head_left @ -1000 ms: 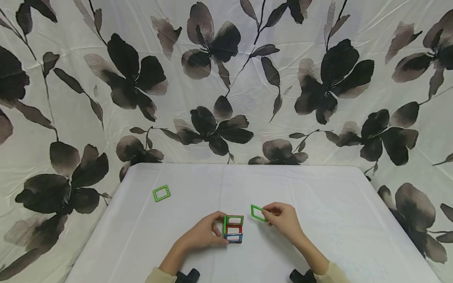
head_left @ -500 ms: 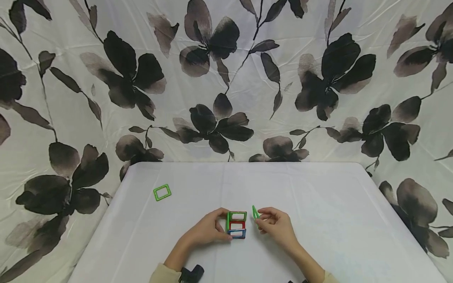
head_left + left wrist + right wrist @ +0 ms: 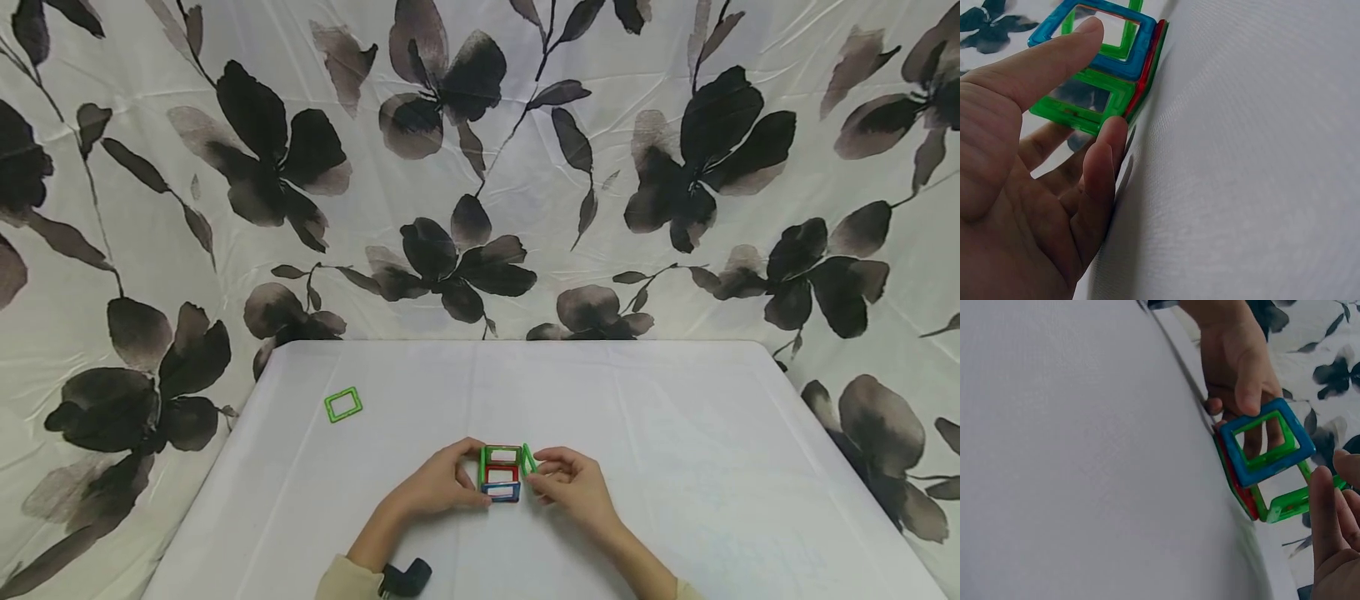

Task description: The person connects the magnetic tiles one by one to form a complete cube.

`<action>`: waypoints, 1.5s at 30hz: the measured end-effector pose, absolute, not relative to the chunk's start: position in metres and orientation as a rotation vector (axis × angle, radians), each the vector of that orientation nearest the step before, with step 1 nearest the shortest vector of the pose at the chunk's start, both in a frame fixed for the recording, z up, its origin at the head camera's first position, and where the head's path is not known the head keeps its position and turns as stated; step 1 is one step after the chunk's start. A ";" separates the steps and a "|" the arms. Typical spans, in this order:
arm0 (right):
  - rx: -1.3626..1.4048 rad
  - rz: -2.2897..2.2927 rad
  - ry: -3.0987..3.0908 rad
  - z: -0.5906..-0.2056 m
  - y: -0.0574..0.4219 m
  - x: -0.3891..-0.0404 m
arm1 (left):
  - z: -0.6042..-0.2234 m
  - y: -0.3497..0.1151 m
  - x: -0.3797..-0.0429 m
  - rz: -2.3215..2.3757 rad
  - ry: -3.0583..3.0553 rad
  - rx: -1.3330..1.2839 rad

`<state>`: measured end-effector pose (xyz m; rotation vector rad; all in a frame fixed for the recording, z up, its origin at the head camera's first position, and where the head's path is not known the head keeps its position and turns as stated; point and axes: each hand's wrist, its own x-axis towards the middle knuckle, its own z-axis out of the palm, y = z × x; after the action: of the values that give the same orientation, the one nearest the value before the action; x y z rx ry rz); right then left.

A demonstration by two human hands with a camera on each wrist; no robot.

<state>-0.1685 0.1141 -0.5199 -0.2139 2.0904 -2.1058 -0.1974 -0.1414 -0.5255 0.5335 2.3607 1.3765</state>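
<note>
A small box of magnetic tiles stands on the white table, with a red tile (image 3: pixel 516 473) at its base, a blue tile (image 3: pixel 1279 464) at the near side and green tiles behind and at the left. My left hand (image 3: pixel 431 486) holds its left side, thumb on the blue tile and fingers by the left green tile (image 3: pixel 482 471). My right hand (image 3: pixel 576 485) pinches another green tile (image 3: pixel 528 460) by its outer face. That tile leans beside the box's right side, its lower edge at the base in the right wrist view; whether it touches is unclear.
A loose green tile (image 3: pixel 329 412) lies flat at the table's far left. The white-covered table (image 3: pixel 675 433) ends at a floral cloth (image 3: pixel 570 192) hanging behind. A black wrist strap piece (image 3: pixel 407 577) sits beneath the left forearm.
My right hand has brought its green tile leftward to the box and turned it edge-on. My left hand still holds the box, now slightly further right in the head view.
</note>
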 end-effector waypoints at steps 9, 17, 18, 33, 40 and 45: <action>-0.186 -2.129 2.015 -0.523 0.110 -0.166 | -0.523 -0.139 -0.196 1.369 2.361 0.533; -0.196 -2.122 1.984 -0.528 0.105 -0.167 | -0.523 -0.141 -0.197 1.359 2.376 0.522; -0.200 -2.124 1.976 -0.528 0.105 -0.167 | -0.524 -0.142 -0.197 1.360 2.374 0.523; -0.516 -1.765 2.309 -0.529 0.114 -0.171 | -0.526 -0.141 -0.196 1.359 2.372 0.538; -0.623 -1.690 2.351 -0.529 0.112 -0.181 | -0.528 -0.141 -0.197 1.350 2.376 0.524; -0.637 -1.764 2.276 -0.531 0.113 -0.185 | -0.528 -0.141 -0.197 1.348 2.386 0.527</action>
<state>-0.1850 0.1131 -0.5305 -0.6375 2.2759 -1.7639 -0.1970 -0.1407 -0.5282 0.5273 2.3864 1.3476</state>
